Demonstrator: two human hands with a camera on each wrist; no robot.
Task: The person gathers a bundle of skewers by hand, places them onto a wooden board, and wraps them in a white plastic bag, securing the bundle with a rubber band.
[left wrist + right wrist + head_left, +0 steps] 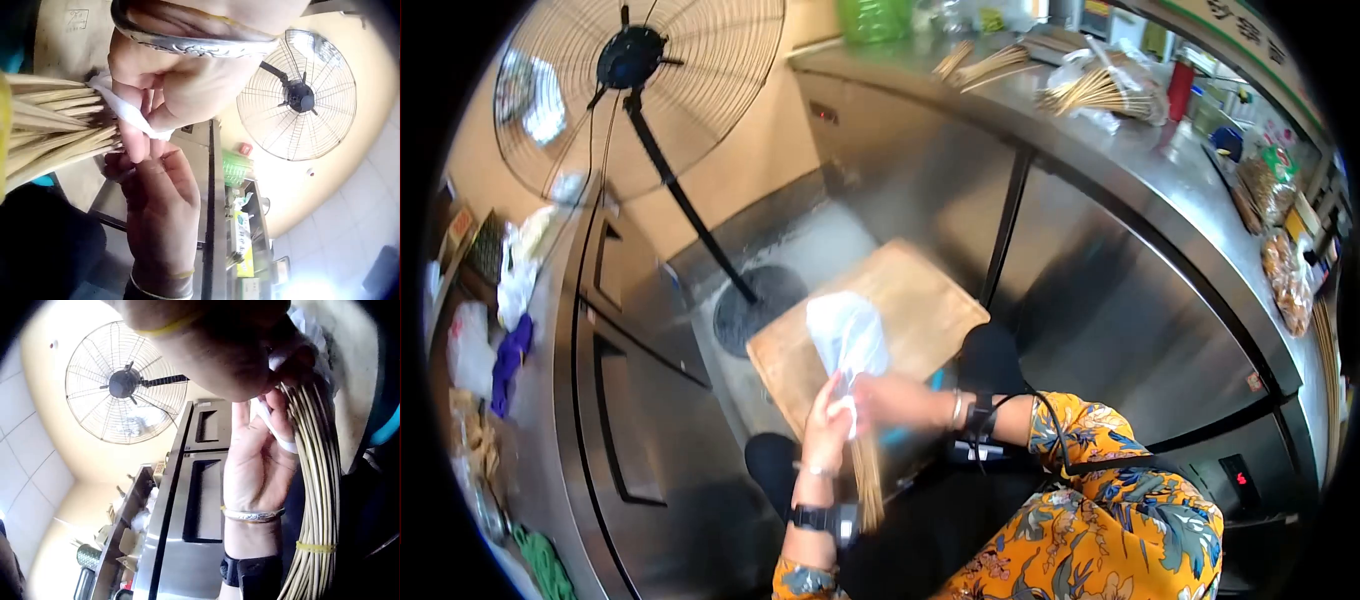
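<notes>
A bundle of thin bamboo skewers has a yellow band round it. One end of the bundle is wrapped in a white plastic bag, whose puffed part points away from the body over a board. My left hand pinches a twisted strip of the bag beside the sticks. Close against it, my right hand grips the gathered plastic at the neck of the bundle. In the left wrist view the fingertips of both hands meet there, and the right fingers are partly hidden. The bare skewer ends hang toward the lap.
A tan board lies in front of the knees. Beyond it a standing fan rises from a round base. Steel cabinets flank both sides. The right counter carries more skewers and bagged food; bags and cloths lie at left.
</notes>
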